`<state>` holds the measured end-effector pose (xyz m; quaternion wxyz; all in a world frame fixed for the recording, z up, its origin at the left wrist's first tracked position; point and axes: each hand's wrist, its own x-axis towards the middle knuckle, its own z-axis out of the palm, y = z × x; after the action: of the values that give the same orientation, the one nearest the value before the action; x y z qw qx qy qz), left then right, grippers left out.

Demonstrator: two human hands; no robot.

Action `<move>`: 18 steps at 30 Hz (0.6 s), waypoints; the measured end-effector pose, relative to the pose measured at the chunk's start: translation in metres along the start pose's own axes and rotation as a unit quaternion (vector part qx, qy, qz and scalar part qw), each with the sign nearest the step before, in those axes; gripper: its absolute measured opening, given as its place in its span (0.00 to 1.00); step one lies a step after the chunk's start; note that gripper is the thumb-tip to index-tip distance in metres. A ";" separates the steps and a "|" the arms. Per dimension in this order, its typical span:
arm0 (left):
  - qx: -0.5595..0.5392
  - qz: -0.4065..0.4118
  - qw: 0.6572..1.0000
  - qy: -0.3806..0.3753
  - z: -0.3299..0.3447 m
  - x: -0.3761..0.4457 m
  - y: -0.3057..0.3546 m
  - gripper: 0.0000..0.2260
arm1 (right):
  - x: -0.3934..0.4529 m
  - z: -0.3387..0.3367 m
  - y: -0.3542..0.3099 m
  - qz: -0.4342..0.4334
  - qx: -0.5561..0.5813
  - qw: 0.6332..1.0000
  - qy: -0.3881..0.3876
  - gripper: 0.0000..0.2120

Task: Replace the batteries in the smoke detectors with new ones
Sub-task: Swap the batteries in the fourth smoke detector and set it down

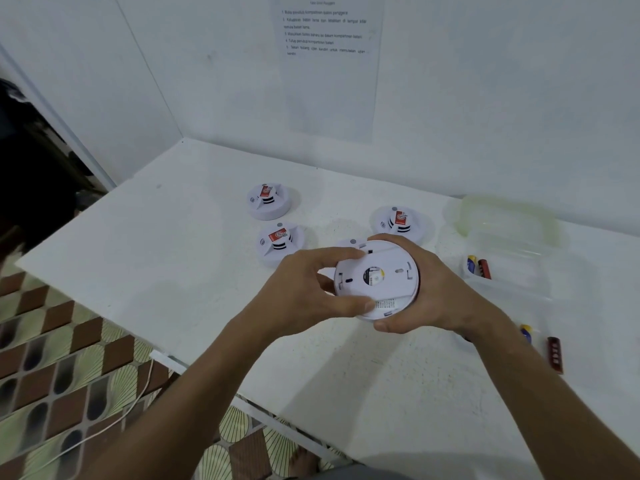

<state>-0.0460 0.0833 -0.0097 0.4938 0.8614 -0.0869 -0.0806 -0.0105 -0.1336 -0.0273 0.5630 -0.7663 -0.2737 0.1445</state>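
Observation:
I hold a round white smoke detector (377, 278) above the white table (173, 271), its back plate turned up toward me. My left hand (308, 289) grips its left rim with fingers and thumb. My right hand (415, 292) wraps round its right side and underside. Three other smoke detectors with red stickers stand on the table: one at the far left (268, 200), one nearer (280, 242), one at the right (400, 221). Part of another white piece (349, 243) shows behind my fingers. Two batteries (479, 266) lie in a clear container.
A clear plastic container (509, 271) and its lid (505, 216) stand at the right. Loose batteries (554, 353) lie near my right forearm. An instruction sheet (325, 64) hangs on the wall behind. The table's left edge drops to a tiled floor (69, 358) with a white cable.

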 end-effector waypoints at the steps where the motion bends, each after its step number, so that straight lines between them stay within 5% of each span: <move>1: -0.006 -0.001 1.000 -0.003 0.000 0.000 0.000 0.30 | 0.000 0.000 0.000 0.000 -0.003 1.000 -0.004 0.43; 7: -0.004 0.019 0.997 -0.075 -0.007 -0.002 0.004 0.29 | -0.004 -0.003 0.002 0.021 -0.010 0.998 -0.053 0.45; 18: 0.015 0.033 0.999 -0.026 -0.003 -0.006 0.002 0.29 | -0.005 -0.003 0.001 0.011 -0.007 0.999 -0.036 0.46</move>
<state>-0.0507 0.0865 -0.0060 0.4809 0.8630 -0.1290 -0.0855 -0.0126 -0.1394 -0.0274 0.5462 -0.7672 -0.2863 0.1765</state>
